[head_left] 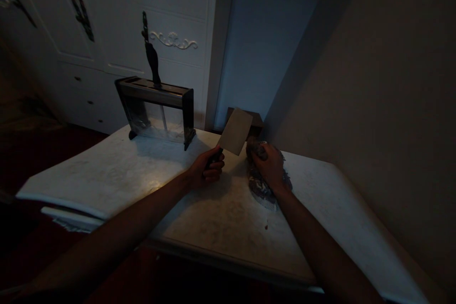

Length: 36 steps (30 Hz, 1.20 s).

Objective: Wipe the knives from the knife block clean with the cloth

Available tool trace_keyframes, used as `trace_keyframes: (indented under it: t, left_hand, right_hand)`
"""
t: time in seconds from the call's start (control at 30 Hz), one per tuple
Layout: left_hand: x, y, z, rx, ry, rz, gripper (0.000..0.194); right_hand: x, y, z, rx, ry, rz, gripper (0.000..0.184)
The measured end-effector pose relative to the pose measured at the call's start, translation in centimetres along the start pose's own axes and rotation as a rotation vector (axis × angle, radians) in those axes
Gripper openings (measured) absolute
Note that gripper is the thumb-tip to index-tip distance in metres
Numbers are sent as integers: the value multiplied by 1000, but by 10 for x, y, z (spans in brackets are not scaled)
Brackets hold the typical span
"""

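In the middle of the head view, a cleaver [235, 131] with a broad rectangular blade is held up over the table. My left hand [205, 168] is closed around its dark handle. To the right of the blade, my right hand [271, 164] grips a dark, shaggy cloth [261, 185], which hangs below the fingers toward the tabletop. The blade and the cloth look very close; whether they touch I cannot tell. At the left stands a knife block [156, 92] with clear panels, and a black-handled knife [152, 64] sticks up out of its top.
The white table [103, 166] fills the lower middle, its front edge toward me. A small reddish spot [266, 227] lies near that edge. Behind stands a white cabinet [117, 23]; a brown box [254, 123] sits past the table's far edge. A wall [374, 80] bounds the right.
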<state>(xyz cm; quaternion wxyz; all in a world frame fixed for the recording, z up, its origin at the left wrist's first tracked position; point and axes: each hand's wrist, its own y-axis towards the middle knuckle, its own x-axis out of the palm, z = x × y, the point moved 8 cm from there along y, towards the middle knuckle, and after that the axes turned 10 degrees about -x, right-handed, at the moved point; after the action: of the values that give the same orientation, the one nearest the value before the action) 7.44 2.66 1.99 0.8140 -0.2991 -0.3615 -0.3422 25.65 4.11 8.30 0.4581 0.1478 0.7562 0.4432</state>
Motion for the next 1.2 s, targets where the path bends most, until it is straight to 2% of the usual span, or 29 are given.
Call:
trace_keyframes:
  t: [0.13,0.23,0.33,0.4,0.53,0.67,0.77,1.0,1.1,1.2]
  left_hand:
    - [1,2,-6,-60,3,-17,39]
    - [0,1,-8,-81,-10,-36,39]
    - [2,0,-11,-118,-37,-94,38]
    - [4,-2,-13,-150,-44,-131,38]
    - [9,-5,-20,-216,-6,-166,41]
    - [12,-6,-27,-295,38,-151,46]
    - [12,-6,-31,-343,65,-129,48]
    - [10,-5,-30,-309,153,-69,39]
    - [9,-3,-26,-255,175,-41,33]
    - [5,-1,-21,-184,164,9,26]
  right_hand:
    - [-2,-1,-1,-27,164,59,28]
    - [2,-3,-12,-130,242,7,29]
    - [3,-5,-13,-137,266,-10,30]
    - [-1,-6,-6,-73,260,31,32]
    - [-11,-8,14,142,280,171,34]
    - [-26,-11,35,302,316,358,36]
    - [-32,-13,52,386,327,442,38]
    - [-19,-20,88,590,547,466,43]
    - [-18,-25,92,674,583,497,46]
    - [-18,-25,91,691,585,498,46]
